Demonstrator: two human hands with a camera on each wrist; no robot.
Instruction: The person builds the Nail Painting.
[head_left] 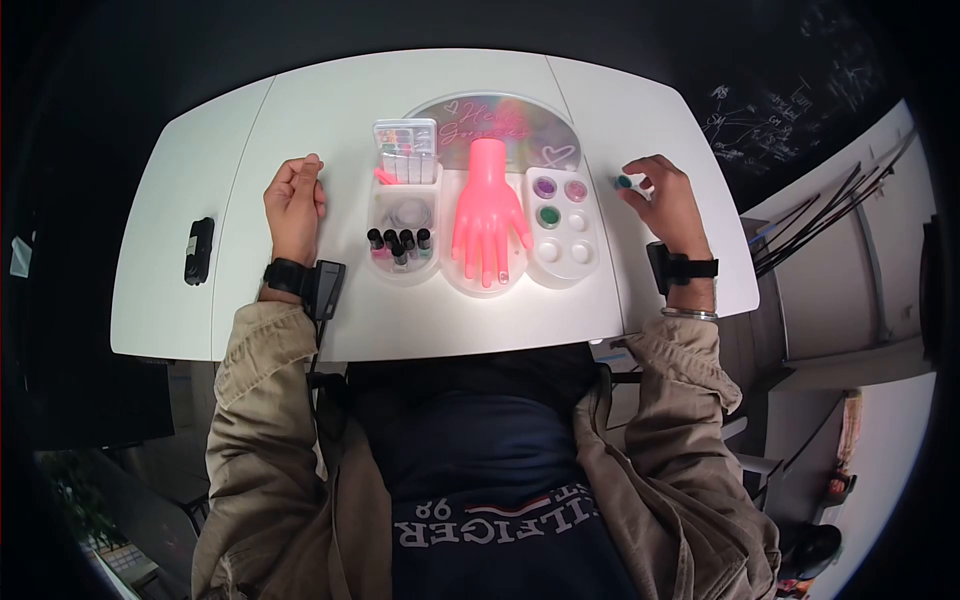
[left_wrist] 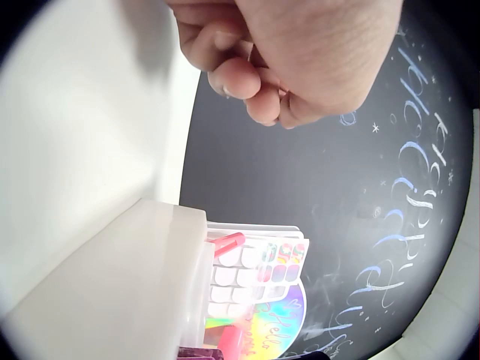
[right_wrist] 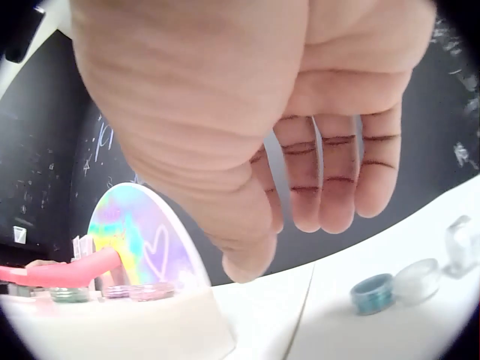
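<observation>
In the head view my left hand [head_left: 293, 195] is at the left of the display stand, fingers loosely curled and holding nothing. My right hand [head_left: 668, 200] hovers at the stand's right with fingers spread and relaxed, close to a small teal pot [head_left: 624, 182]. The right wrist view has this teal pot [right_wrist: 373, 294] on the white table, beside a clear pot [right_wrist: 416, 280] and another clear piece [right_wrist: 461, 244]. A pink model hand [head_left: 487, 220] lies palm down in the middle of the stand. Purple [head_left: 544, 188], pink [head_left: 576, 190] and green [head_left: 549, 216] pots sit in the right tray [head_left: 566, 235].
Several small black-capped bottles [head_left: 400, 243] stand in the stand's left tray [head_left: 378, 200], below an upright pack of nail pieces [head_left: 405, 140]. Behind the model hand rises a shiny rounded backboard [head_left: 550, 125]. A black object [head_left: 199, 250] lies at the table's left.
</observation>
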